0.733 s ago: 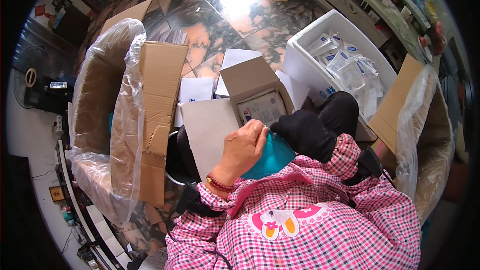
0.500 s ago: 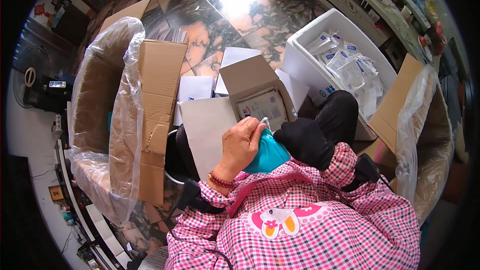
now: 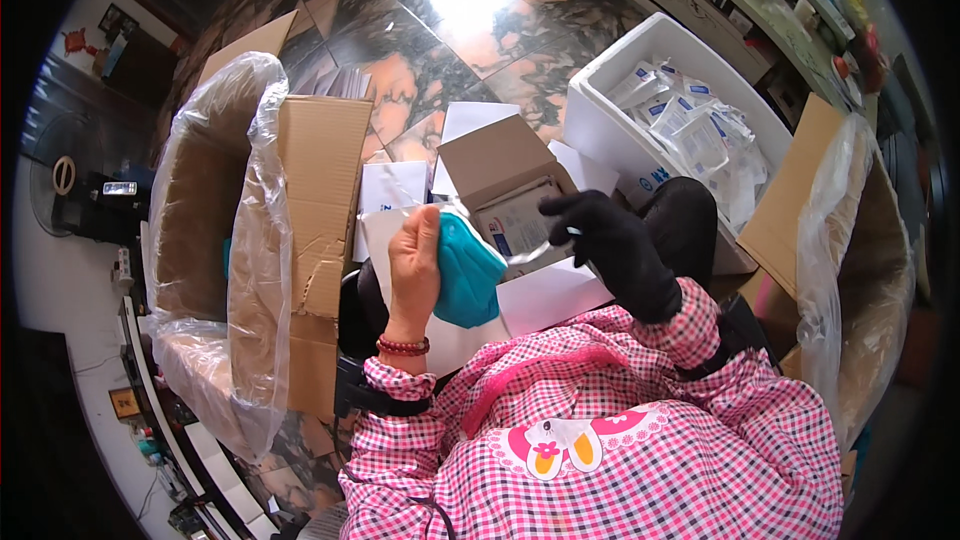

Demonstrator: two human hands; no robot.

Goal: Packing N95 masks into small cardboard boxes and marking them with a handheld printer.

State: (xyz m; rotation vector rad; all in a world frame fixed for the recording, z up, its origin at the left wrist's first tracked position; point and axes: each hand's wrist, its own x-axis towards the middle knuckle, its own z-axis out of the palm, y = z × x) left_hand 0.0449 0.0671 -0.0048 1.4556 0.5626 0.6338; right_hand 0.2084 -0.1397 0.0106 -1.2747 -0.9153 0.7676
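Observation:
A teal folded face mask (image 3: 468, 270) is pinched along its left edge by my bare left hand (image 3: 412, 265), which has a red bead bracelet at the wrist. A white ear loop (image 3: 528, 257) stretches from the mask toward my right hand (image 3: 612, 245), in a black glove. Its bent fingers appear to hold the loop's far end. Just beyond my hands, an open carton (image 3: 497, 155) holds flat printed packets (image 3: 520, 225).
A white foam box (image 3: 590, 75) of sealed packets (image 3: 705, 130) stands at the far right. Plastic-lined cardboard boxes stand left (image 3: 318, 180) and right (image 3: 785, 210). Flat white boxes (image 3: 393, 185) lie beside the carton. Cluttered shelves (image 3: 690, 0) run along the far right.
My hands, close together before, have moved apart. The left has carried the mask leftward and turned it more upright; the right has drawn back, the ear loop now stretched between them.

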